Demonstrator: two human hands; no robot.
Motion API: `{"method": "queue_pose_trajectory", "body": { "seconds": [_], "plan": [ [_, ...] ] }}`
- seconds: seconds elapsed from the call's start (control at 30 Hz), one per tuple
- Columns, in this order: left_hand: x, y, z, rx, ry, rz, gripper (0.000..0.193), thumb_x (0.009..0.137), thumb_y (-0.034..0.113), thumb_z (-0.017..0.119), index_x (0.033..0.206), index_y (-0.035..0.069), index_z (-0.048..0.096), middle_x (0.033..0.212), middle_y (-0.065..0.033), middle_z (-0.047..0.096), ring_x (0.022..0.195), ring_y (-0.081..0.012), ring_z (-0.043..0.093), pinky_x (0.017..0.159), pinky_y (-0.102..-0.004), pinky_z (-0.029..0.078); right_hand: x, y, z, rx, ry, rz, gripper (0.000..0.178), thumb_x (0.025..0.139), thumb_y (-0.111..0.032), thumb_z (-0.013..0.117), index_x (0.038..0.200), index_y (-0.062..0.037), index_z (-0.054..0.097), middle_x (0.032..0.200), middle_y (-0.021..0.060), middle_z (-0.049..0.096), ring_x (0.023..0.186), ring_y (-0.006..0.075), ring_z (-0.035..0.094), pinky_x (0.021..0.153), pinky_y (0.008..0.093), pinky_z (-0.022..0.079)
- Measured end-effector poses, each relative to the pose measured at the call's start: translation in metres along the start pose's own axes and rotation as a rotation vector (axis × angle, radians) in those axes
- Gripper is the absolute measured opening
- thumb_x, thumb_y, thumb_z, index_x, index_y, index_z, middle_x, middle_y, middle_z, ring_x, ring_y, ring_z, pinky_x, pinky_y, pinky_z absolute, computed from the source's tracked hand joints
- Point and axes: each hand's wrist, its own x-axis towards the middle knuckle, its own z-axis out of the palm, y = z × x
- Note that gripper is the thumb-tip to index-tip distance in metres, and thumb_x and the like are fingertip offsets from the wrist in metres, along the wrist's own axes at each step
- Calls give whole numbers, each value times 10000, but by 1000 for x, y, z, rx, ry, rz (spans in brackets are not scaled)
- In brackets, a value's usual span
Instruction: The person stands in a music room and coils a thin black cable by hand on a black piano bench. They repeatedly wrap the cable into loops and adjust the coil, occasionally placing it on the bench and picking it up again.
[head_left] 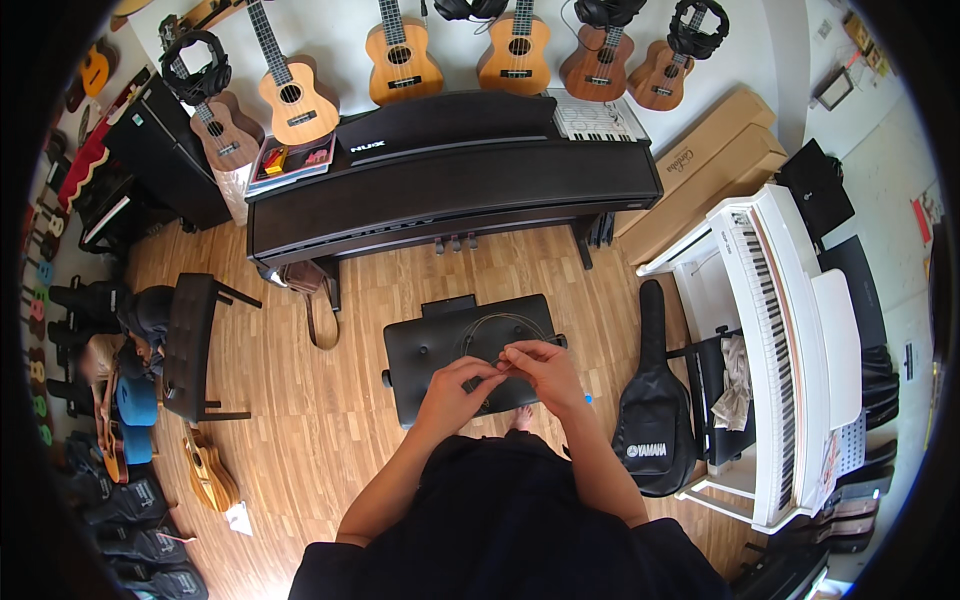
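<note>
My left hand (455, 392) and my right hand (547, 372) meet in front of me, fingertips nearly touching. Both are closed in a pinch on a thin, brownish coiled instrument string (508, 316). Its loop arches up beyond my fingers, over the black padded bench (415, 345). Exactly where each fingertip grips the string is too small to make out. The bench stands just below my hands, with a bare foot (522, 418) at its near edge.
A dark digital piano (450, 185) stands ahead under a row of hanging ukuleles (403, 65). To the right are a black gig bag (655, 425) and a white piano (775, 350). A guitar (208, 470), a dark bench (190, 345) and a seated person (105, 360) are at left.
</note>
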Motion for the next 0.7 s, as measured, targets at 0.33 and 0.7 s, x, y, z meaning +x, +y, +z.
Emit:
{"method": "queue_pose_trajectory", "body": {
  "seconds": [0.33, 0.7],
  "plan": [
    [-1, -4, 10, -51, 108, -171, 134, 824, 111, 722, 929, 28, 716, 888, -42, 670, 603, -89, 537, 555, -231, 443, 0, -8, 8, -116, -100, -75, 274, 911, -74, 620, 1157, 49, 622, 1071, 141, 669, 945, 185, 646, 884, 298, 516],
    [-2, -7, 13, -33, 152, -155, 150, 840, 150, 712, 940, 38, 722, 882, -44, 682, 581, -91, 499, 530, -240, 415, 10, 3, -3, -489, 4, -114, 209, 904, -104, 640, 1035, 54, 678, 854, 92, 697, 798, 129, 652, 744, 238, 518]
  ]
}}
